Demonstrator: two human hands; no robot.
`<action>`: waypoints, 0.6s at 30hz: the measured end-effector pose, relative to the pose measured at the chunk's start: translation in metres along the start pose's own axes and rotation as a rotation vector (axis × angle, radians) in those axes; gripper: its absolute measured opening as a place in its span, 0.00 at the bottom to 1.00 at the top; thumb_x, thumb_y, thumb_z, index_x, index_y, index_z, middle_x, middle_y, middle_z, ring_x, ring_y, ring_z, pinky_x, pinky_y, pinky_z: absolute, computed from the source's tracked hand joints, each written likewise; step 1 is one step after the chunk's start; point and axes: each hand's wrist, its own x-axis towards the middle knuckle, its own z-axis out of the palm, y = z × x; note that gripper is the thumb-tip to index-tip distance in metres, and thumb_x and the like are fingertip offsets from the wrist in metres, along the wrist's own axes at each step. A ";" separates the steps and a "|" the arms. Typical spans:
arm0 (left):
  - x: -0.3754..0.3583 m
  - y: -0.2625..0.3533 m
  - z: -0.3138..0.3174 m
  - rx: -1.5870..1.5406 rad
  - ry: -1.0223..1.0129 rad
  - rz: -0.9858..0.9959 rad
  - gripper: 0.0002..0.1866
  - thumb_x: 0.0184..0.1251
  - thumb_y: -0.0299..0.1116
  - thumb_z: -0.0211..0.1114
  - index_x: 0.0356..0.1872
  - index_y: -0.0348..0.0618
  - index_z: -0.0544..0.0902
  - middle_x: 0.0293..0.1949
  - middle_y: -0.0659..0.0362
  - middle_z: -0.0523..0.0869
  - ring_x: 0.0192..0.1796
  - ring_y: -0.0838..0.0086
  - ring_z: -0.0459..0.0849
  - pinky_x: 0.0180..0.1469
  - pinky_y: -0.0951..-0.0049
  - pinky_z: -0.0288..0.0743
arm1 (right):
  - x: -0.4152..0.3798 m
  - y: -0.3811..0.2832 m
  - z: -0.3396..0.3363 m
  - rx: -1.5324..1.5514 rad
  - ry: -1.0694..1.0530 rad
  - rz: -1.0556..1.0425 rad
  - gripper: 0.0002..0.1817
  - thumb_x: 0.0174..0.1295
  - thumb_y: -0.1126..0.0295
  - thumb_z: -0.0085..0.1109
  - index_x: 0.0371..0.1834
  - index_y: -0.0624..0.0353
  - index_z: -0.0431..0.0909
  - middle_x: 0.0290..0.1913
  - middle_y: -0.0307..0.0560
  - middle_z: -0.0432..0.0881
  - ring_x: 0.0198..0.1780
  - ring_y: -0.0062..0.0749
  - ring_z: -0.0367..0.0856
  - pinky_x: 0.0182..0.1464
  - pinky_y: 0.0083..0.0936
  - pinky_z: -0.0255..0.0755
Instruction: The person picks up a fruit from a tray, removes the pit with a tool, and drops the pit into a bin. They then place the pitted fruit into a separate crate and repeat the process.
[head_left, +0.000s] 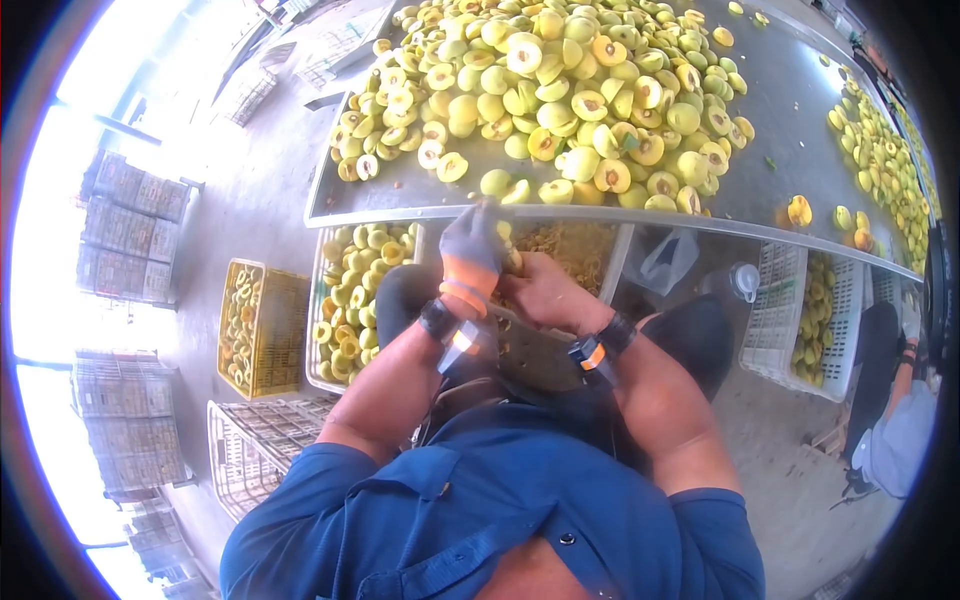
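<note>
My left hand [472,247], in a grey and orange glove, is closed at the table's front edge around a yellow-green fruit [504,236], of which only a small part shows. My bare right hand [547,292] is curled close beside it, fingers bent inward; what it grips is hidden. Both hands are over a crate of brown pits and scraps [568,250] below the edge. In front of them, a large heap of halved yellow-green stone fruit [560,90] covers much of the metal table [440,205]; many cut faces show brown centres.
Left of my knees stand a crate of fruit halves [350,300], a yellow crate [285,330] and a white crate [255,440]. A white crate [765,310], a plastic bag [672,262] and a clear jug [743,281] are at right. Another person [900,445] sits far right. Stacked crates [130,230] stand far left.
</note>
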 end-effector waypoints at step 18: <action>0.029 -0.004 -0.030 0.467 -0.409 0.841 0.19 0.61 0.23 0.71 0.55 0.37 0.87 0.45 0.48 0.92 0.45 0.53 0.92 0.49 0.62 0.85 | -0.012 -0.002 0.005 0.559 -0.297 0.206 0.10 0.79 0.65 0.56 0.37 0.52 0.70 0.24 0.31 0.66 0.17 0.18 0.65 0.19 0.25 0.61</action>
